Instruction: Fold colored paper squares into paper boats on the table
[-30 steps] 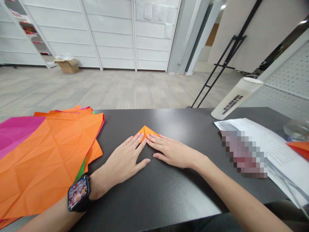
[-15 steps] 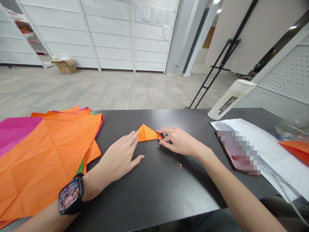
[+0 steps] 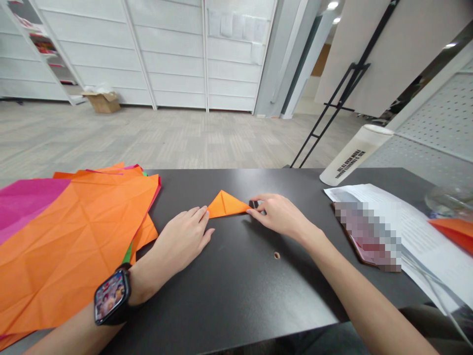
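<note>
A small piece of orange paper [image 3: 226,205], folded into a low triangle, lies on the dark table with its peak pointing away from me. My left hand [image 3: 183,235] rests flat, its stretched fingertips on the paper's left corner and the thumb apart. At the opposite corner, my right hand [image 3: 278,213] pinches the tip between thumb and fingers. A black watch [image 3: 112,296] is strapped round my left wrist.
Large creased orange sheets [image 3: 84,236], with magenta and green ones among them, are piled at the left. On the right stand a white cylinder [image 3: 354,155], printed papers [image 3: 384,212], a blurred-out phone-like object [image 3: 365,236] and more orange paper [image 3: 454,231].
My right thumb and fingers have closed on the paper's right corner. My left fingertips have slipped slightly left, showing more of the triangle. The view has shifted a little.
</note>
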Tool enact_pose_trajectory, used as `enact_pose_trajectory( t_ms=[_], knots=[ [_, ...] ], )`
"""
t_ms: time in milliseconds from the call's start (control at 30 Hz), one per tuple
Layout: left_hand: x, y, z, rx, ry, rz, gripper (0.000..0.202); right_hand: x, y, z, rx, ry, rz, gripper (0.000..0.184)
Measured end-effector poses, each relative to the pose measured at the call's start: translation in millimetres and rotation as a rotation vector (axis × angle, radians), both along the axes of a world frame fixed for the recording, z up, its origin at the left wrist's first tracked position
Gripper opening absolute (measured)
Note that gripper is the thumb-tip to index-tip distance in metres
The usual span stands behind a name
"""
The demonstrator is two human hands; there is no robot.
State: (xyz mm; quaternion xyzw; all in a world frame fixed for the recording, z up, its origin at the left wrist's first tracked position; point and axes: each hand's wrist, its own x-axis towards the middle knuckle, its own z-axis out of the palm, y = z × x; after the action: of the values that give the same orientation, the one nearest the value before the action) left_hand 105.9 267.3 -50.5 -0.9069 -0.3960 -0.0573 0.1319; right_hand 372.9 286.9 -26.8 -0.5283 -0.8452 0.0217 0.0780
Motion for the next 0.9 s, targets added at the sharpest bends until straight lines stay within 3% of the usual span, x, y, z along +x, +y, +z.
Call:
enact_pose_trajectory(
  t_ms=[100, 200, 300, 400, 533, 767, 833, 900],
  knots=[
    [-1, 4, -3.2, 0.012, 0.005, -0.017, 0.031, -2, 1, 0.0, 0.020, 0.022, -0.028, 0.036],
    [-2, 7, -4.1, -0.025, 0.017, 0.015, 0.029, -4, 0, 1.1, 0.129, 0.114, -0.038, 0.022],
    [-3, 9, -0.5, -0.109, 0.005, 0.044, 0.026, -8, -2, -1.0, 0.188, 0.179, 0.190, 0.028],
    [-3, 8, 2.3, -0.144, -0.007, 0.051, 0.027, -11, -3, -8.4, 0.122, 0.141, 0.417, 0.034],
    [-4, 9, -0.3, -0.085, -0.024, 0.023, 0.027, -13, -2, -15.7, 0.107, 0.074, 0.384, 0.031],
    [-7, 8, 0.5, -0.108, -0.085, -0.010, 0.033, -14, -3, -10.4, 0.131, 0.005, 0.392, 0.026],
    [-5, 7, -0.2, -0.100, -0.184, -0.001, 0.042, -15, -4, -11.0, 0.148, 0.013, 0.383, 0.031],
    [-2, 7, -2.2, -0.090, -0.402, 0.067, 0.045, -16, -5, -14.0, 0.181, 0.065, 0.354, 0.037]
  ],
)
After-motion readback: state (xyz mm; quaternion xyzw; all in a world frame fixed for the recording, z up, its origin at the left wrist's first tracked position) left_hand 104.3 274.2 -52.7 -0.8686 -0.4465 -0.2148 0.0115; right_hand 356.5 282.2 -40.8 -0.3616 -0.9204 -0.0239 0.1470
